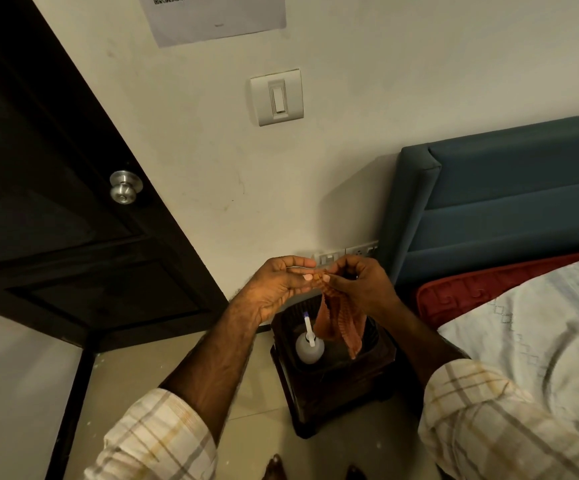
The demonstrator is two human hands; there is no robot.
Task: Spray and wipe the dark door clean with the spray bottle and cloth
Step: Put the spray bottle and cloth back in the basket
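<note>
Dark door (56, 202) left, pale wall (194, 150), blue headboard (506, 202), tiled floor (135, 375)

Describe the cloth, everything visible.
The cloth is a small orange-brown rag with a ribbed weave, soft and limp. Both hands pinch its top edge, left hand and right hand close together, and the rest hangs down in loose folds, crumpled rather than spread. It dangles above the dark stool, right of the spray bottle.

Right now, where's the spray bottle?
In the head view, lower centre: the spray bottle stands on the dark stool beside the bed, just below the cloth both hands hold.
</note>
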